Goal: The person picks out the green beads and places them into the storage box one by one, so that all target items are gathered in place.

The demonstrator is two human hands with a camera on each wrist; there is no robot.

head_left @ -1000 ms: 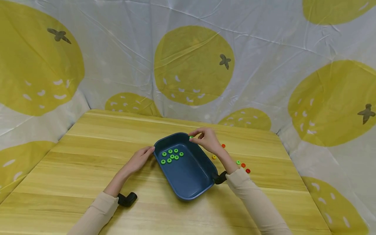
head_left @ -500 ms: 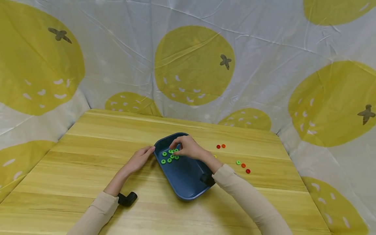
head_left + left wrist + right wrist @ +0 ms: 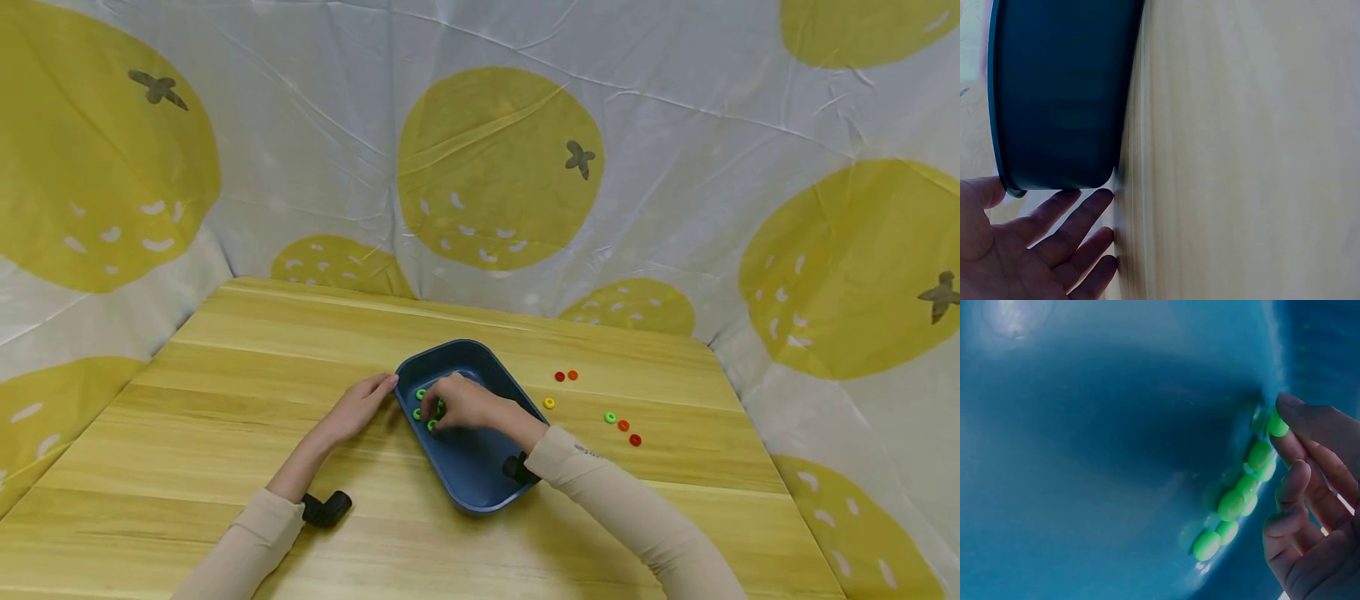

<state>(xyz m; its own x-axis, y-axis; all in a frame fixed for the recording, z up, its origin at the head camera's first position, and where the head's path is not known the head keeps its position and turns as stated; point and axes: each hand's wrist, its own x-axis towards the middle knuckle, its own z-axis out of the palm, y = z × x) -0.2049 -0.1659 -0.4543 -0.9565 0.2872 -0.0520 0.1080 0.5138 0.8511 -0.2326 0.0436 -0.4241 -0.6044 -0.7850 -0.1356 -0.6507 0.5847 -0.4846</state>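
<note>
My right hand (image 3: 467,404) is inside the blue rectangular tray (image 3: 480,496), low over its floor. In the right wrist view, thumb and finger pinch a small green ring-shaped bead (image 3: 1278,423). Several other green beads (image 3: 1230,505) lie beside it on the tray floor; in the head view that hand hides some of them. At the tray's left corner is my left hand (image 3: 358,407). Its thumb touches the rim, and its fairly straight fingers (image 3: 1066,237) rest against or close to the outer wall.
Right of the tray on the wooden table (image 3: 300,333) lie a yellow bead (image 3: 549,403), a green bead (image 3: 610,417), orange beads (image 3: 573,375) and red beads (image 3: 635,440). A fruit-patterned cloth (image 3: 322,150) hangs behind the table.
My right hand has carried the green bead from above the tray's far rim down and left, to the beads on its floor. My left hand has stayed at the corner.
</note>
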